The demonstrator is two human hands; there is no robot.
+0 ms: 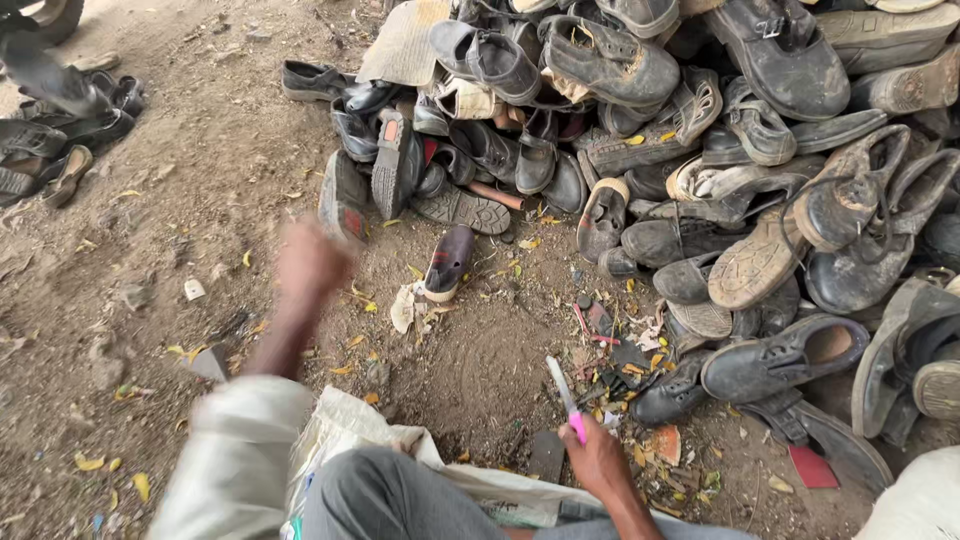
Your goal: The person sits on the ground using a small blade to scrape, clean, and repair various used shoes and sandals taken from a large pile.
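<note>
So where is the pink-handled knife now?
In the head view the pink-handled knife is low and centre-right, held in the right hand, blade pointing toward the shoe pile.

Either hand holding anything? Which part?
Right hand grips a knife by its pink handle end, blade pointing up. Left hand is motion-blurred; appears empty, can't confirm.

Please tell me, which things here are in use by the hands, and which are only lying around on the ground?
In use:
- knife with pink handle, gripped in the right hand
- left hand, blurred, empty, raised above the ground near the single dark shoe

Lying about:
- big heap of worn shoes
- smaller shoe pile
- white sack
- red scrap
</note>
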